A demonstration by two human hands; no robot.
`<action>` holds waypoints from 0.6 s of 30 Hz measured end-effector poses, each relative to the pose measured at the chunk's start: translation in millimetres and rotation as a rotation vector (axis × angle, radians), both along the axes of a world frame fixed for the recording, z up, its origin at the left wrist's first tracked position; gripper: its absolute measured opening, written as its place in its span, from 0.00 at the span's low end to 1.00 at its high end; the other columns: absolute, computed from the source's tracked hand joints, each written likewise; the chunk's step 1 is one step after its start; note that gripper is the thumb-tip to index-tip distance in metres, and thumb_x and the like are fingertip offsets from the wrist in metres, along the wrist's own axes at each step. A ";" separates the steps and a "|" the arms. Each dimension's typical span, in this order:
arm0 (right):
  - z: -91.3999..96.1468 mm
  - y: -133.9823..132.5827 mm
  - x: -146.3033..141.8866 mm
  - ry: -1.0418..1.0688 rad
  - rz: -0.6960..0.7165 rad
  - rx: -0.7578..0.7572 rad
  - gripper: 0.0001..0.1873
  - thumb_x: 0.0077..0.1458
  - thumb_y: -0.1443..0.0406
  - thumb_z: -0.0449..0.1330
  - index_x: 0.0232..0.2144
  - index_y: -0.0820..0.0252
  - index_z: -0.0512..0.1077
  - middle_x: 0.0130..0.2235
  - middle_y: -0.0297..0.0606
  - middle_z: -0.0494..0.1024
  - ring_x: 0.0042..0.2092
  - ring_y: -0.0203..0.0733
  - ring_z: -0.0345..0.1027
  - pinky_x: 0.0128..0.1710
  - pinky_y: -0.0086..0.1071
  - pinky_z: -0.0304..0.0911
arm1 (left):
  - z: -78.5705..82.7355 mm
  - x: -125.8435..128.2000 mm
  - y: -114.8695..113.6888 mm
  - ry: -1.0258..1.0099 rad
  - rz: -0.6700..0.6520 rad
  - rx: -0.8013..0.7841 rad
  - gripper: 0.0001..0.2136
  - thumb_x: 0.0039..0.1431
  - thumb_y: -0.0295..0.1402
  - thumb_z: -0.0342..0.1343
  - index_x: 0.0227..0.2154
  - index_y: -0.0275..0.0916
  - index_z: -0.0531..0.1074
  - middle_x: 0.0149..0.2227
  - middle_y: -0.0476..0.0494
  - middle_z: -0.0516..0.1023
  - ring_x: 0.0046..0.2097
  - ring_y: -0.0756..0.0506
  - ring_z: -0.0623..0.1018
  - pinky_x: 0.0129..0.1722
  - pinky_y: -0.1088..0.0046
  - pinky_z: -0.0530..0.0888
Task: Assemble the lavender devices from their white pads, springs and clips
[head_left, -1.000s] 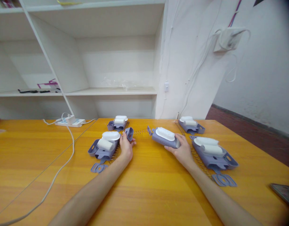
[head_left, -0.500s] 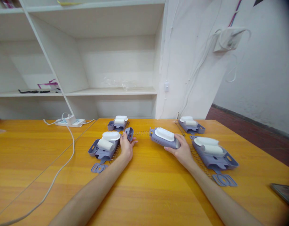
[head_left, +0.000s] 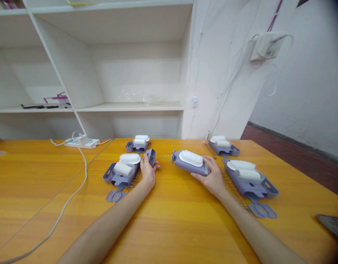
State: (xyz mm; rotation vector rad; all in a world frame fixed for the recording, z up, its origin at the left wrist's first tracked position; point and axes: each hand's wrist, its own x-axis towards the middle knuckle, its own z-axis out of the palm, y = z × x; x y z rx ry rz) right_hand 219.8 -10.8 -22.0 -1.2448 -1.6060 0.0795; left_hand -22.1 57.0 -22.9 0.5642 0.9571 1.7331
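Observation:
Between thumb and fingers, my left hand [head_left: 148, 172] grips a small grey-purple plastic end piece [head_left: 151, 156] with an oval hole. My right hand [head_left: 211, 176] is closed round one end of a grey-purple plastic housing [head_left: 188, 167] with a white bristled oval pad [head_left: 191, 158] on top. A thin wire spring [head_left: 163, 156] stretches between the end piece and the housing; how it joins either one is too small to tell. Beside my left hand lies another housing [head_left: 123, 182] bearing a white roll [head_left: 123, 169]. A similar housing [head_left: 246, 187] rests to the right of my right hand.
Two more housings, one far left [head_left: 138, 148] and one far right [head_left: 223, 149], sit at the table's back. Flat ringed pieces [head_left: 262, 211] lie at the right front. A power strip [head_left: 83, 142] with a white cable [head_left: 85, 176] is on the left, a dark flat device [head_left: 332, 224] at right.
The housing in my right hand has shifted slightly left and turned a little, its far end nearer the end piece. My left hand has barely moved.

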 end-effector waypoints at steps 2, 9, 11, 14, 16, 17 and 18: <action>2.0 -1.8 -1.8 -0.014 0.009 0.024 0.33 0.38 0.60 0.68 0.48 0.57 0.66 0.49 0.42 0.66 0.51 0.49 0.61 0.53 0.42 0.57 | -0.5 1.2 0.0 0.018 0.015 -0.004 0.12 0.55 0.43 0.51 0.37 0.41 0.61 0.31 0.50 0.68 0.22 0.52 0.72 0.18 0.77 0.69; 0.4 0.0 -0.7 0.021 -0.025 0.013 0.33 0.37 0.58 0.69 0.47 0.59 0.66 0.49 0.43 0.66 0.50 0.49 0.61 0.53 0.43 0.57 | -2.2 3.1 -0.4 0.070 0.030 -0.003 0.11 0.54 0.41 0.52 0.36 0.42 0.61 0.31 0.50 0.69 0.22 0.52 0.73 0.18 0.78 0.68; -0.8 1.0 0.7 0.037 -0.037 0.008 0.33 0.37 0.57 0.69 0.47 0.60 0.67 0.49 0.44 0.66 0.50 0.50 0.61 0.53 0.44 0.57 | -1.9 2.7 -0.7 0.074 0.030 0.002 0.10 0.55 0.41 0.51 0.36 0.41 0.61 0.30 0.50 0.69 0.21 0.52 0.73 0.17 0.78 0.68; -1.0 1.1 2.0 0.050 -0.035 -0.003 0.33 0.37 0.56 0.68 0.46 0.60 0.66 0.49 0.44 0.66 0.50 0.50 0.61 0.52 0.45 0.57 | -1.6 2.3 -1.0 0.082 0.027 0.010 0.10 0.54 0.41 0.51 0.35 0.41 0.61 0.29 0.51 0.69 0.21 0.52 0.72 0.17 0.79 0.67; -0.4 0.6 2.5 0.051 -0.030 -0.005 0.33 0.38 0.56 0.68 0.47 0.60 0.66 0.49 0.44 0.66 0.50 0.51 0.61 0.52 0.45 0.57 | -1.9 2.2 -0.9 0.090 0.027 0.012 0.11 0.54 0.42 0.51 0.35 0.41 0.61 0.28 0.52 0.68 0.20 0.52 0.72 0.17 0.79 0.67; -0.1 0.2 2.7 0.051 -0.030 0.001 0.33 0.38 0.56 0.68 0.47 0.60 0.66 0.49 0.45 0.66 0.50 0.51 0.61 0.52 0.45 0.57 | -2.2 2.3 -0.7 0.095 0.027 0.012 0.11 0.54 0.42 0.51 0.35 0.41 0.61 0.27 0.52 0.68 0.20 0.52 0.72 0.17 0.80 0.67; 0.1 -0.2 2.7 0.049 -0.034 0.011 0.32 0.39 0.56 0.67 0.47 0.60 0.66 0.49 0.45 0.66 0.51 0.51 0.61 0.52 0.46 0.57 | -2.6 2.5 -0.5 0.099 0.028 0.011 0.12 0.53 0.42 0.52 0.35 0.41 0.61 0.27 0.52 0.68 0.20 0.53 0.72 0.17 0.80 0.67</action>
